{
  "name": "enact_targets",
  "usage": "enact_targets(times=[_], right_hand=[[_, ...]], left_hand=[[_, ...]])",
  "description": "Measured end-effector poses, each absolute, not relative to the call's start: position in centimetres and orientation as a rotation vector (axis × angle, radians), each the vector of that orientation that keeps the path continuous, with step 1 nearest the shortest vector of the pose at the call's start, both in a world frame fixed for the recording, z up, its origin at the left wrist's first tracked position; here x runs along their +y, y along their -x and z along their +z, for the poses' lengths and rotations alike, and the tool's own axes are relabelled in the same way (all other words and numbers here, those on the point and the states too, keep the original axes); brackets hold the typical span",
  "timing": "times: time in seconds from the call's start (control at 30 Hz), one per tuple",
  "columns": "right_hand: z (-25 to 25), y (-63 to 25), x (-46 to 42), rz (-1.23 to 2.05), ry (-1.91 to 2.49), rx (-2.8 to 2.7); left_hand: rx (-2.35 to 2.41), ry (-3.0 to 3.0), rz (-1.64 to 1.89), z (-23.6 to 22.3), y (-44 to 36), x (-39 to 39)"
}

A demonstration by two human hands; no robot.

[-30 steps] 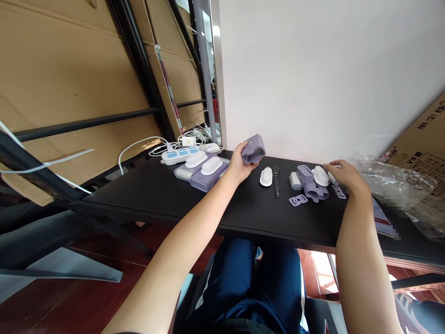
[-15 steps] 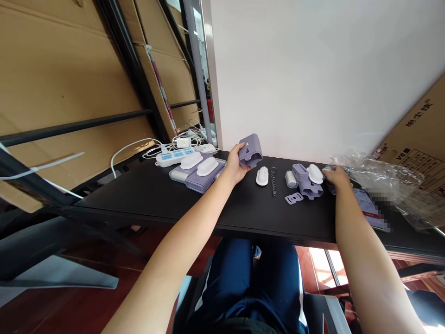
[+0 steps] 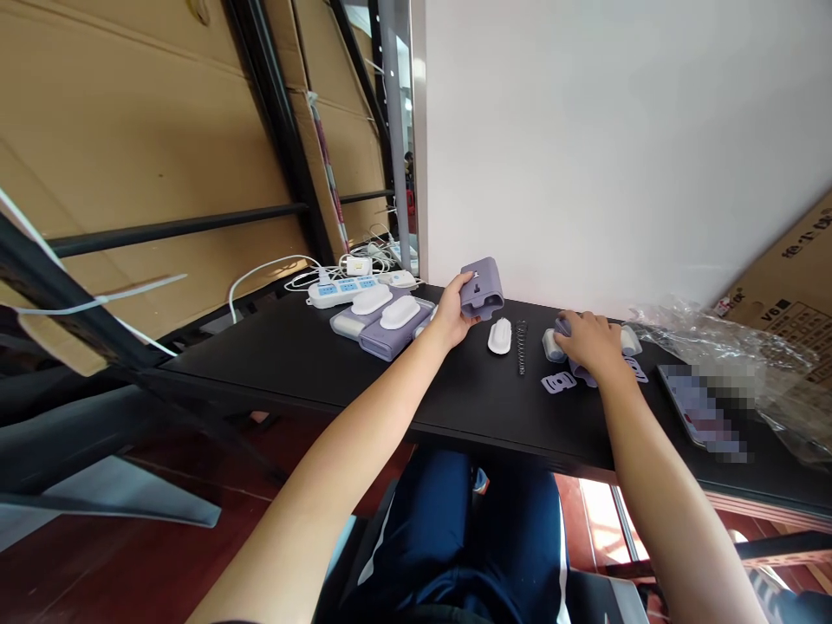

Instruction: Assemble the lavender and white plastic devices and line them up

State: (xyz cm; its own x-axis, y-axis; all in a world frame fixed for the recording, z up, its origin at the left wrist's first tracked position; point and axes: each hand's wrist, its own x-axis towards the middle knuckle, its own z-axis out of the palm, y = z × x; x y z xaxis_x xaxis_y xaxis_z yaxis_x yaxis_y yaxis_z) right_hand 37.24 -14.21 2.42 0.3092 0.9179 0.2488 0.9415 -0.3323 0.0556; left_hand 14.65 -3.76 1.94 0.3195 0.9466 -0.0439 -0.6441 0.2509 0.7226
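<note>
My left hand point(image 3: 453, 314) is closed around a purple plastic housing point(image 3: 482, 289), held above the table with its hollow end towards me. Just right of it on the table lie a white oval cap point(image 3: 500, 336) and a long metal coil spring point(image 3: 521, 347). My right hand point(image 3: 591, 341) curls over a group of parts, its fingers on a small purple plastic piece point(image 3: 562, 328); the palm hides most of what lies beneath. Around that hand are a whitish cylinder point(image 3: 553, 346), a flat purple plate point(image 3: 558, 382) and another purple plate point(image 3: 635, 369).
Purple devices with white oval tops point(image 3: 390, 334) lie at the left, before a power strip point(image 3: 344, 290) with tangled white cables. A phone point(image 3: 698, 407) and clear plastic wrap point(image 3: 734, 338) lie at the right. A cardboard box point(image 3: 786, 303) leans behind them.
My right hand has moved left from the far right parts onto the middle group, covering the white oval piece there. My left hand still holds the housing. The view has shifted slightly.
</note>
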Motion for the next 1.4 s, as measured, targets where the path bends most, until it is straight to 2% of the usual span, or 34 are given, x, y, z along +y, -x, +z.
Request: enact_targets(times=[0.27, 0.4, 0.57, 0.73, 1.0, 1.23, 1.4], right_hand=[[1.1, -38.4, -14.1, -0.596, 2.464, -1.548], [-0.2, -37.2, -13.7, -0.749, 2.327, -1.731], [-2.4, -35.4, -13.3, -0.883, 2.379, -1.912], [-2.6, -34.0, -13.9, -0.976, 2.234, -1.982], [-2.0, -32.2, -14.6, -0.770, 2.193, -2.035], [0.8, -33.9, -14.6, -0.300, 2.229, -1.762], [1.1, -35.7, -14.5, -0.430, 2.295, -1.609]], left_hand=[[0.513, -0.708, 1.153, 1.8, -14.8, -3.7], [0.510, -0.709, 1.157, 1.8, -14.8, -3.7], [0.499, -0.715, 1.156, 1.9, -14.7, -3.7], [0.507, -0.720, 1.159, 1.8, -14.7, -3.6], [0.490, -0.733, 1.163, 1.6, -14.8, -3.4], [0.505, -0.716, 1.165, 1.8, -14.7, -3.6], [0.500, -0.708, 1.167, 1.9, -14.7, -3.6]])
